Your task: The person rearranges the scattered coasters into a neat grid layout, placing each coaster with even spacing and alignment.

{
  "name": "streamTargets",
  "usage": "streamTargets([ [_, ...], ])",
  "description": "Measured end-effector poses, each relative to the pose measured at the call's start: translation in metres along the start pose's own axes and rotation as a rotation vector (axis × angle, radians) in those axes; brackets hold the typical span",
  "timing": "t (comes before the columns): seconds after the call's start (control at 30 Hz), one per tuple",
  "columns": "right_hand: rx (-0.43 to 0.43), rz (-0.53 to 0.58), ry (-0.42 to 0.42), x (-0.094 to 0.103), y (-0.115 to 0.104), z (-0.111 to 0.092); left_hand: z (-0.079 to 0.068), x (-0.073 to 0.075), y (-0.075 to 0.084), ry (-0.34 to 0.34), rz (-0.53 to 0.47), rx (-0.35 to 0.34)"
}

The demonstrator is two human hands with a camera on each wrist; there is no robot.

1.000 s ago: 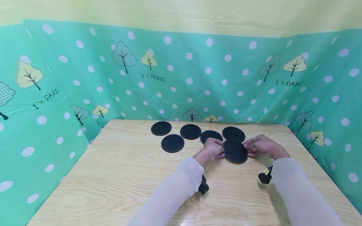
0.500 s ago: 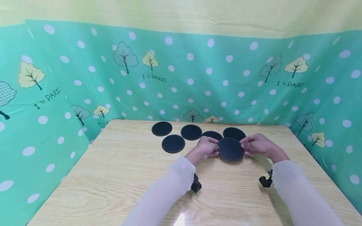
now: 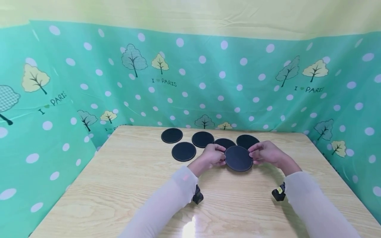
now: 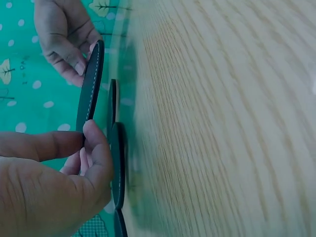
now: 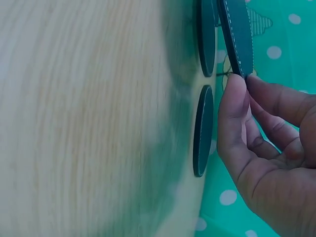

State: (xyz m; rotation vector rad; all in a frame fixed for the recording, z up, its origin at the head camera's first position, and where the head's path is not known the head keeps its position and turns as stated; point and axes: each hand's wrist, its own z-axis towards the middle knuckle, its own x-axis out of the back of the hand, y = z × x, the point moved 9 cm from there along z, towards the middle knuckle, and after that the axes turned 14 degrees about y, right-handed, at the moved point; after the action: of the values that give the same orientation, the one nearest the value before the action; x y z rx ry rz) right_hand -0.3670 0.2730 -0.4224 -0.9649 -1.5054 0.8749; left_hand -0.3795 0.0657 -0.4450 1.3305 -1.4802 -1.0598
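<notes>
A round black coaster (image 3: pixel 238 158) with pale stitching round its edge is held above the table between both hands. My left hand (image 3: pixel 210 154) pinches its left edge between thumb and fingers; in the left wrist view the thumb (image 4: pixel 98 153) presses the stitched rim. On the opposite edge my right hand (image 3: pixel 267 153) pinches it the same way, and the right wrist view shows its thumb (image 5: pixel 233 106) and forefinger meeting at the rim. Just behind lie two matching coasters, one (image 3: pixel 225 143) partly covered by the held coaster and left hand, the other (image 3: pixel 247 141) near the right fingers.
Three more black coasters lie farther left on the wooden table (image 3: pixel 125 185): one at the back left (image 3: pixel 172 135), one nearer the middle (image 3: pixel 203 139) and one in front (image 3: pixel 184 151). A green dotted curtain (image 3: pixel 178 92) hangs along the back and both sides.
Both hands have carried the coaster slightly to the left, and its face shows more squarely to the head camera. The coasters lying on the table have stayed where they were.
</notes>
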Motion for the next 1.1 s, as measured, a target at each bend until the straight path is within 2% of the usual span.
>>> streamTargets([
  [0.27,0.019,0.022,0.001,-0.011,-0.009,0.001,-0.001,0.015,0.003,-0.028,0.010,-0.026],
  [0.6,0.050,0.012,-0.024,-0.029,-0.021,-0.005,-0.009,0.037,0.004,-0.057,0.041,-0.035],
  [0.83,0.059,0.025,-0.049,-0.049,-0.032,-0.010,-0.011,0.056,-0.001,-0.080,0.076,-0.053],
  [1.1,0.078,0.060,-0.080,-0.073,-0.037,-0.014,-0.022,0.078,0.000,-0.100,0.128,-0.069],
])
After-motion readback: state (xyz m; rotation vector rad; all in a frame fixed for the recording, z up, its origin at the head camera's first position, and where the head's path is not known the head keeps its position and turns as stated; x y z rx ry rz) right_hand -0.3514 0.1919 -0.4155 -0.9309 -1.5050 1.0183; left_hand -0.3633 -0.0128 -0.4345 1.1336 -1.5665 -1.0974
